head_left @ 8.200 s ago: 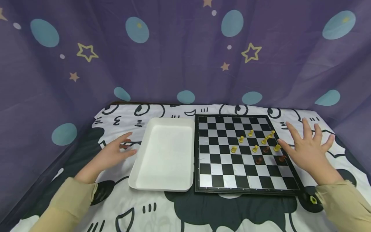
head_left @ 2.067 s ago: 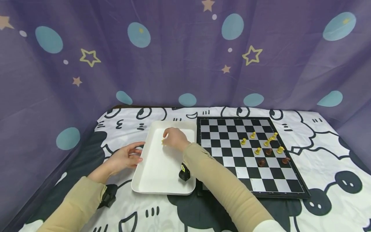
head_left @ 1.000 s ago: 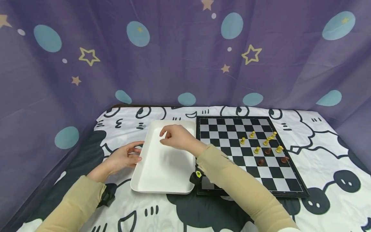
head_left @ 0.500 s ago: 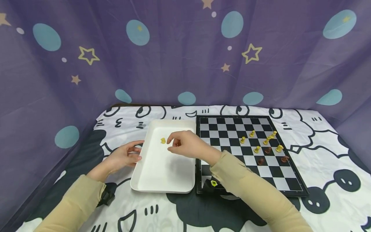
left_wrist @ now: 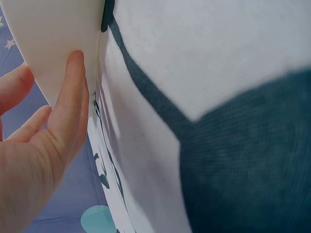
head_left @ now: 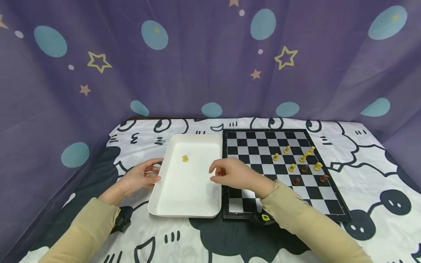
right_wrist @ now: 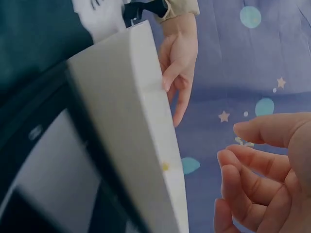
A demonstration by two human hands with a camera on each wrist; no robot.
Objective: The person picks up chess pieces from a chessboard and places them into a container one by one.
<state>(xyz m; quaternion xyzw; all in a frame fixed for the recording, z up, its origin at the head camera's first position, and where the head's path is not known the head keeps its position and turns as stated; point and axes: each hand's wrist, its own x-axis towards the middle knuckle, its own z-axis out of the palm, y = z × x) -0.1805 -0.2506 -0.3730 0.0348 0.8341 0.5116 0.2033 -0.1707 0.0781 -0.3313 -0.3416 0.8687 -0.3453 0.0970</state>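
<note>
We have 1 yellow piece [head_left: 185, 158] in white tray [head_left: 185, 210]; 6 yellow pieces [head_left: 275, 157], 3 brown pieces [head_left: 296, 181] on chessboard [head_left: 246, 149]. Our left hand [head_left: 139, 179], fingers relaxed, touches tray: best steady lightly. Right hand [head_left: 238, 175], loosely curled, empty, over tray rim: best pass high above pieces.

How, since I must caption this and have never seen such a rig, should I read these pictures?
There is no machine: a person works bare-handed. The wide pictures are taken from the head; the close ones from the left and right wrists. On a patterned cloth, a white tray lies beside a chessboard. One yellow piece is in the tray; other yellow pieces and some brown pieces are on the board. The left hand touches the tray's outer side. The right hand, near where tray and board meet, holds nothing.
</note>
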